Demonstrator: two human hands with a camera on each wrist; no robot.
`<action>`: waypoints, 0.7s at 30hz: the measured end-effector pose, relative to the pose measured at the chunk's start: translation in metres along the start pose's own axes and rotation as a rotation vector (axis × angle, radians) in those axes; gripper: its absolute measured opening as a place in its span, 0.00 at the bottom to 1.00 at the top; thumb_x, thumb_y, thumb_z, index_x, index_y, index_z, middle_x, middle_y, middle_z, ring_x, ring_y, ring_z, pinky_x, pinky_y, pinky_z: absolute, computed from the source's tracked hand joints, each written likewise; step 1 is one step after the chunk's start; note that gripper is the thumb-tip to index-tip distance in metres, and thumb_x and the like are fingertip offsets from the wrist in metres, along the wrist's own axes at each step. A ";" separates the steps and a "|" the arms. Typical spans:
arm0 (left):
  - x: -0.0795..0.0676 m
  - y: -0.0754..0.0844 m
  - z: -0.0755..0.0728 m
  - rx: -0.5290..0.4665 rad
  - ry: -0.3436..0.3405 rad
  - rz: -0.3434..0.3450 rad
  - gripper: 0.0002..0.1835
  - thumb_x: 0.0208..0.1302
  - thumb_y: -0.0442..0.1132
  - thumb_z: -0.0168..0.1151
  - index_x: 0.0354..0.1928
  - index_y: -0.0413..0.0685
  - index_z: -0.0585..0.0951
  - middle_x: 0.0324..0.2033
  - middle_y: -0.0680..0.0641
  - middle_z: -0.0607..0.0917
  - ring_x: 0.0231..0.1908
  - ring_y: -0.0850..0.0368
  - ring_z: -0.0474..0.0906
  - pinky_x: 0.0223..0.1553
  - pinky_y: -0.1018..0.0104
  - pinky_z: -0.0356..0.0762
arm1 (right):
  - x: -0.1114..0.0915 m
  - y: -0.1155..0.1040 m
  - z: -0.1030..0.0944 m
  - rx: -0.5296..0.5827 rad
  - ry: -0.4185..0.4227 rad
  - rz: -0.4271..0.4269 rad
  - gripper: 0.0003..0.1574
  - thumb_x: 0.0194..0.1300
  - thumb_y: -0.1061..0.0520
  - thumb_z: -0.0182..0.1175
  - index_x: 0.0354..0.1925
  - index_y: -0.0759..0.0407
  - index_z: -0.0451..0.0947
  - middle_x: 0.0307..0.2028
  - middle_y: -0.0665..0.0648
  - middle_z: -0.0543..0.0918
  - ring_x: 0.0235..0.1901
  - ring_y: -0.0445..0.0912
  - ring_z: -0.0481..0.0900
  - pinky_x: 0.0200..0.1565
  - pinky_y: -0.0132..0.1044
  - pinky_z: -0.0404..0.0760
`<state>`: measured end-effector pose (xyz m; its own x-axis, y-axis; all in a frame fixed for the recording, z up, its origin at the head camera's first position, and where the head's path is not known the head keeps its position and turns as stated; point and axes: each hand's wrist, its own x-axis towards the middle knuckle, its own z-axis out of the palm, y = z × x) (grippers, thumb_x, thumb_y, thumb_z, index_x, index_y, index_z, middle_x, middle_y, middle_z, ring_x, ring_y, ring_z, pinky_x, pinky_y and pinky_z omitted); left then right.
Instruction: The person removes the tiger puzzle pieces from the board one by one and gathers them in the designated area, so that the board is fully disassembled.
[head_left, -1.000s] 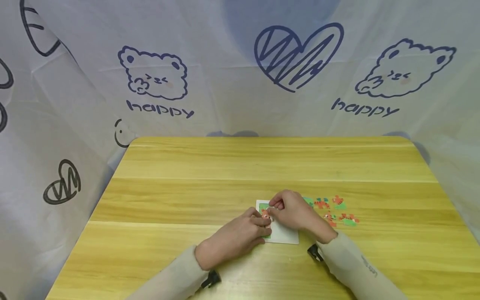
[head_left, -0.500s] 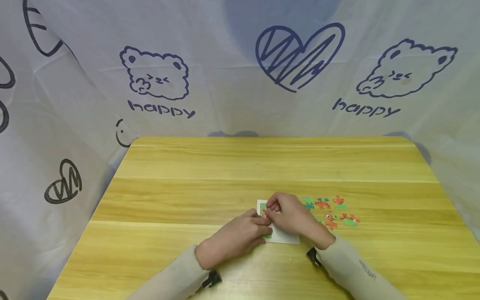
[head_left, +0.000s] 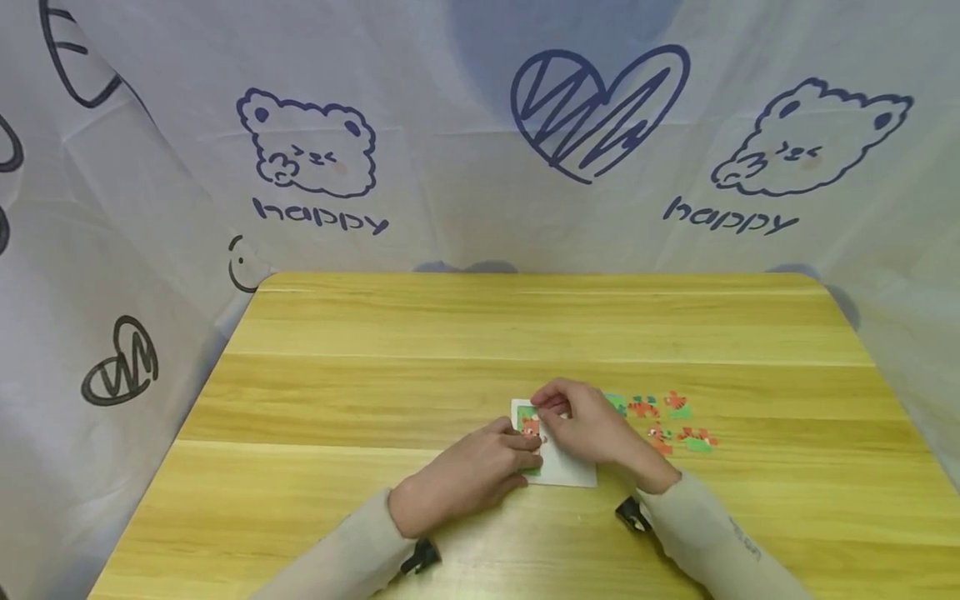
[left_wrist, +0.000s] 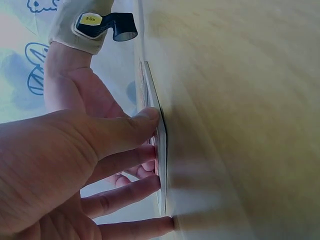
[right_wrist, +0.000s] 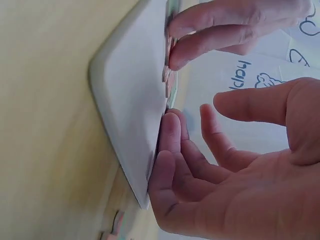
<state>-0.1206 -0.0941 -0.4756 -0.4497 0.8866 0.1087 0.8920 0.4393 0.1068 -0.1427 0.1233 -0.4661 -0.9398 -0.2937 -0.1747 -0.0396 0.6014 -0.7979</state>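
A white puzzle tray [head_left: 570,475] lies on the table, with orange-and-green jigsaw pieces [head_left: 530,427] fitted along its left side. My left hand [head_left: 468,475] rests straight fingertips on these pieces. In the left wrist view its thumb [left_wrist: 145,120] touches the near edge of the tray. My right hand [head_left: 592,423] is over the upper part of the tray. The right wrist view shows its thumb and index finger apart, nothing between them, while its other fingers bend against the tray's far edge [right_wrist: 162,125]. Some fitted pieces are hidden under the left fingers.
Several loose jigsaw pieces lie right of the tray, among them a tiger-striped one [head_left: 643,407], a green-cornered one [head_left: 678,405] and a face piece [head_left: 660,437]. Some are partly behind the right hand. A white printed cloth [head_left: 480,167] hangs behind the wooden table [head_left: 375,325].
My right fingertips went down-left onto the fitted pieces, then lifted off slightly up and right, showing more of the orange face. The left hand has stayed in place.
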 end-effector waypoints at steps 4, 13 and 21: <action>0.000 -0.001 0.001 -0.009 0.003 0.005 0.14 0.71 0.43 0.74 0.55 0.50 0.91 0.54 0.55 0.94 0.61 0.59 0.87 0.71 0.59 0.78 | 0.001 -0.002 0.003 0.073 -0.077 -0.021 0.14 0.80 0.62 0.57 0.58 0.63 0.82 0.51 0.59 0.89 0.53 0.49 0.86 0.61 0.50 0.85; 0.001 0.001 0.001 -0.011 0.006 -0.002 0.14 0.71 0.43 0.74 0.56 0.50 0.91 0.55 0.54 0.93 0.62 0.58 0.86 0.71 0.59 0.78 | -0.002 0.000 0.010 -0.205 0.122 -0.053 0.06 0.74 0.62 0.67 0.47 0.60 0.85 0.42 0.55 0.84 0.41 0.45 0.79 0.45 0.39 0.79; -0.002 -0.002 -0.001 -0.016 0.007 -0.010 0.14 0.71 0.43 0.74 0.56 0.49 0.91 0.56 0.54 0.94 0.62 0.58 0.87 0.70 0.59 0.79 | 0.005 0.001 0.010 -0.354 0.121 -0.135 0.09 0.71 0.63 0.73 0.48 0.63 0.91 0.44 0.57 0.91 0.43 0.48 0.87 0.48 0.45 0.89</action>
<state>-0.1215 -0.0965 -0.4747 -0.4585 0.8813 0.1144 0.8868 0.4453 0.1233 -0.1443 0.1150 -0.4733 -0.9503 -0.3112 0.0042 -0.2607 0.7884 -0.5573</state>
